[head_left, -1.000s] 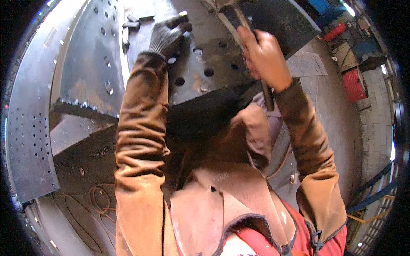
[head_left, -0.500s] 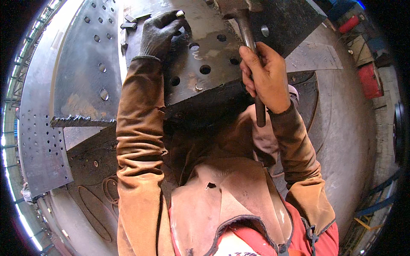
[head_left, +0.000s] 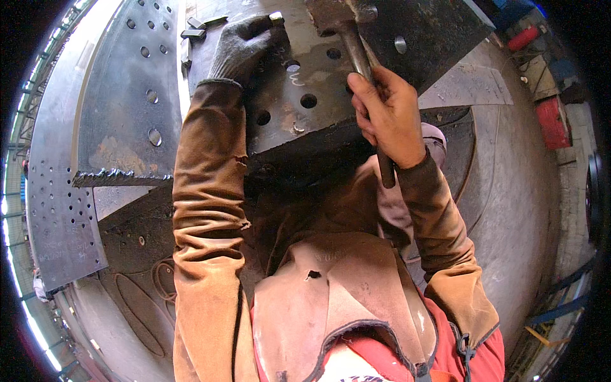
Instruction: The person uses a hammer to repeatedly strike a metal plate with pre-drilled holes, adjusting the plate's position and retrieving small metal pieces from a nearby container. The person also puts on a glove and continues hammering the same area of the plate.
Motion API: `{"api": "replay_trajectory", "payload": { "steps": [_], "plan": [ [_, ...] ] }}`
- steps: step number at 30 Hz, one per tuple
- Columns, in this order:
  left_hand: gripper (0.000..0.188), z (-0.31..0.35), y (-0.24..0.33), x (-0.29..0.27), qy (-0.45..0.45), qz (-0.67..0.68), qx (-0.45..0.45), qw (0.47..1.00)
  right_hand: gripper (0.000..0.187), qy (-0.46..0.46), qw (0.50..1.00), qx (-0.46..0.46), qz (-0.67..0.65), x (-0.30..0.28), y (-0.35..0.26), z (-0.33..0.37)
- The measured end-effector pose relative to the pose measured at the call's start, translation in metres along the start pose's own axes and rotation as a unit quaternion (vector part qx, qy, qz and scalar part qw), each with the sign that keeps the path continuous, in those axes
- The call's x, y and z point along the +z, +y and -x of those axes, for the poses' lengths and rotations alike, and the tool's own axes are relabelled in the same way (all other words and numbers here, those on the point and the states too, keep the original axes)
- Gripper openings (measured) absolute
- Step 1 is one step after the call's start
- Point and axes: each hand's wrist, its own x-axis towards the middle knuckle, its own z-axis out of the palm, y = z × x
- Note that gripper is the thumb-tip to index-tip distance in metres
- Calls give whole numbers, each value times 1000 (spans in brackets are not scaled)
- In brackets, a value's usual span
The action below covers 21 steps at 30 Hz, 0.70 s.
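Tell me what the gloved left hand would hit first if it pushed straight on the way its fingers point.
The left hand points up the picture along the drilled steel plate. First in line looks to be the small metal block at its fingertips, probably already touching; depth is unclear.

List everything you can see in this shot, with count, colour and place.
Hammer: one, rusty head, dark handle, top centre.
Small block: one, pale metal, under the gloved fingertips.
Drilled steel plate: one, dark grey, top centre.
Loose metal pieces: several, grey, upper left.
Perforated sheet: one, grey, left edge.
Red container: one, right.
Leather apron: one, tan, bottom centre.
Left hand: dark glove, on the block.
Right hand: bare, gripping the hammer handle.
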Motion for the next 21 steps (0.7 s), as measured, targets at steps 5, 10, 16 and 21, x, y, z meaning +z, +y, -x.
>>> {"api": "replay_trajectory", "payload": {
  "steps": [5,10,16,21],
  "plan": [
    [22,1,2,-2,-1,-24,19,1000,39,-10,1000,10,16,2,-2,-3],
    [24,-1,-1,0,2,-9,-2,1000,41,-1,999,-26,36,2,-2,-5],
    [24,1,-2,-5,4,-18,20,1000,42,-2,999,-23,43,4,-1,-6],
    [25,-3,-4,1,2,-11,44,999,43,3,999,-12,36,3,2,-5]
  ]
}}
